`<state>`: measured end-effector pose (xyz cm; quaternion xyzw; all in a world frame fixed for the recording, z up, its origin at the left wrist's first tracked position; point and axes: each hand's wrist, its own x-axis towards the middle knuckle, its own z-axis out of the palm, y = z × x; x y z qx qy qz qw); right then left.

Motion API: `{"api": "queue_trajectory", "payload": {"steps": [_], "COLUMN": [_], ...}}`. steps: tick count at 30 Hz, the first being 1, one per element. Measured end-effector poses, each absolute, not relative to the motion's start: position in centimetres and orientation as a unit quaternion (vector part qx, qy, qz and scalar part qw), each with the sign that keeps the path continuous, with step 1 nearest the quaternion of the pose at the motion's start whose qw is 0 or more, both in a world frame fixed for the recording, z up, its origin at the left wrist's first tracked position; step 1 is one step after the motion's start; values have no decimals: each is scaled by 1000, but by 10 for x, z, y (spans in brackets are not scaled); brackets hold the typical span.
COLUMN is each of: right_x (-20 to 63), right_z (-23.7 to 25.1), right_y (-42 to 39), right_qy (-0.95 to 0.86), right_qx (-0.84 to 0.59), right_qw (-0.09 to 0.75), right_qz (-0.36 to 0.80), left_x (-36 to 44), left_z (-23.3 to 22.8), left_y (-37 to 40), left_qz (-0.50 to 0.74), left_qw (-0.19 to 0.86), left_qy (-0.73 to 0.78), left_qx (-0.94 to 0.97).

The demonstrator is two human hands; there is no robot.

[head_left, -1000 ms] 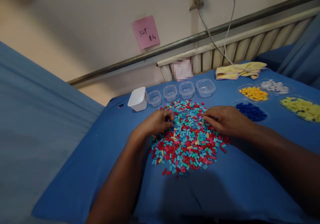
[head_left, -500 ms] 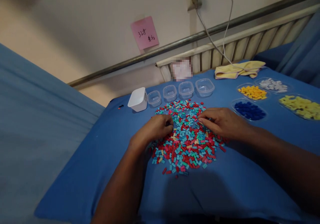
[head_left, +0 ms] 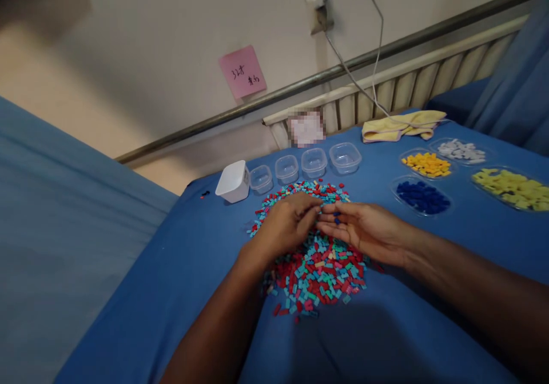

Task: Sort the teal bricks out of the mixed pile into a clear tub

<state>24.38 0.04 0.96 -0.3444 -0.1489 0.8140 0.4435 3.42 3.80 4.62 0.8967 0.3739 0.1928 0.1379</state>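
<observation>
A spread pile of small toy building bricks [head_left: 326, 269], mostly teal and red with some green, pink and cream, lies on the blue cloth. Above the pile my right hand [head_left: 364, 226] is turned palm up, its fingers slightly curled, with small dark blue bricks [head_left: 337, 218] resting on them. My left hand [head_left: 291, 221] meets those fingertips from the left, palm down, thumb and fingers pinched together. Whatever the left fingers pinch, if anything, is hidden.
Behind the pile stand a white tub [head_left: 234, 182] and several clear containers [head_left: 286, 169]. To the right, clear trays hold dark blue bricks [head_left: 422, 196], orange bricks [head_left: 426, 165], whitish bricks [head_left: 462, 150] and yellow bricks [head_left: 510, 188]. A yellow cloth [head_left: 403, 126] lies by the radiator [head_left: 424, 83].
My right hand has turned from palm down to palm up, showing dark blue bricks on its fingers. My left hand has moved right to meet it. The view has tilted slightly.
</observation>
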Motion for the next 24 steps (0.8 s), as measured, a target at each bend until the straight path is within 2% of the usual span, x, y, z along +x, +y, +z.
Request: {"api": "queue_trajectory", "payload": {"steps": [3,6,10,19,24], "right_x": [245,247,254,261,262], "right_z": [10,8,-2,-1,13], "right_y": [2,1,6,12,12], "right_qy": [-148,-174,-210,-215,-215], "right_qx": [-359,-356,-340,-357,-367], "right_qw": [470,476,482,517,532], "right_qz": [793,785,780,748,732], "left_x": [31,39,42,-4,-14], "left_z": [34,20,12,39,51], "left_y": [81,117,118,30,45], "left_qz": [157,29,-76,-107,-1], "left_qw": [113,122,142,165,136], "left_qy": [438,443,471,479,483], "left_qx": [878,888,867,855,865]}}
